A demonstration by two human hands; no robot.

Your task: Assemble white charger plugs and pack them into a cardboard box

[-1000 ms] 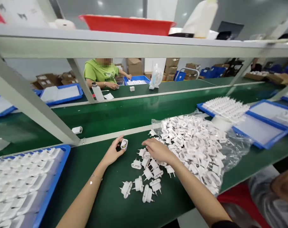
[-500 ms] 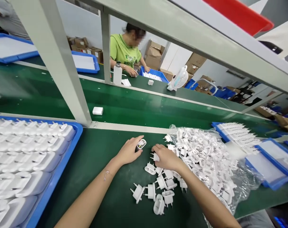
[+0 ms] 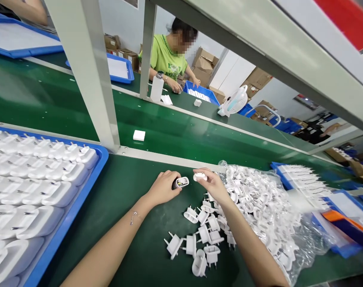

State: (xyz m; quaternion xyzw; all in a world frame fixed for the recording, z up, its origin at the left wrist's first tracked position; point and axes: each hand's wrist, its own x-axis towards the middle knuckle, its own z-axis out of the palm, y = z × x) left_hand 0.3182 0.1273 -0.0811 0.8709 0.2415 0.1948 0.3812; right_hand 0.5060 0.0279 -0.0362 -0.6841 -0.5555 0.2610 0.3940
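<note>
My left hand (image 3: 164,187) is closed round a white charger housing (image 3: 182,182), its open end facing right with small parts visible inside. A short gap to the right, my right hand (image 3: 214,184) pinches a white plug cap (image 3: 200,176) between thumb and fingers. The cap and the housing are apart. Below my right hand lie several loose plug caps (image 3: 212,252) with metal pins, scattered on the green table (image 3: 133,251). Beside my right forearm, a clear plastic bag (image 3: 313,239) spills a large heap of the same caps (image 3: 256,207).
On the left stands a blue tray (image 3: 105,153) filled with rows of white chargers (image 3: 50,191). A white charger block (image 3: 139,135) rests on the green conveyor (image 3: 175,139) beyond the metal post (image 3: 88,75). Across it, a person in green (image 3: 169,56) works near a small fan (image 3: 233,100).
My right hand has lifted a plug cap off the table and brought it up near the housing. The block on the conveyor has shifted right, as has the whole view. Something orange appears at right.
</note>
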